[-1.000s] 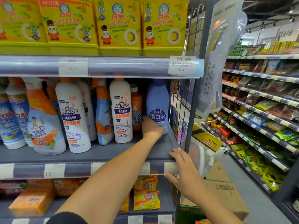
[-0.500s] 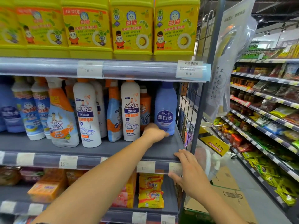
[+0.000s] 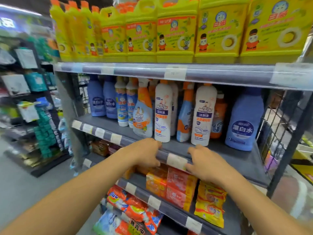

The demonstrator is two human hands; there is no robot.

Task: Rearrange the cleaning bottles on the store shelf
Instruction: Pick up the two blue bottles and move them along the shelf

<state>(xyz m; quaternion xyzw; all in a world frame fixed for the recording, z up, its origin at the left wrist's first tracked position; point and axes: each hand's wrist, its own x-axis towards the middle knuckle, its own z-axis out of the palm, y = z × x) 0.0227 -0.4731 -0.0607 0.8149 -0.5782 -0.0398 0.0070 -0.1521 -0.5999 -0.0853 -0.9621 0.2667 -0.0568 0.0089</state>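
Head view: we observe the left hand at the front of the middle shelf, fingers curled over the price rail and gripping it. The right hand lies on the same rail, touching a price label, fingers bent; we cannot tell whether it grips. Upright on that shelf stand a white Mr Muscle bottle just behind the left hand, a second Mr Muscle bottle just behind the right hand, and a blue bleach bottle at the right end.

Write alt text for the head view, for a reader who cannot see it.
A left hand grips and a right hand touches the front edge of a grey shelf of cleaning bottles; yellow jugs stand above.
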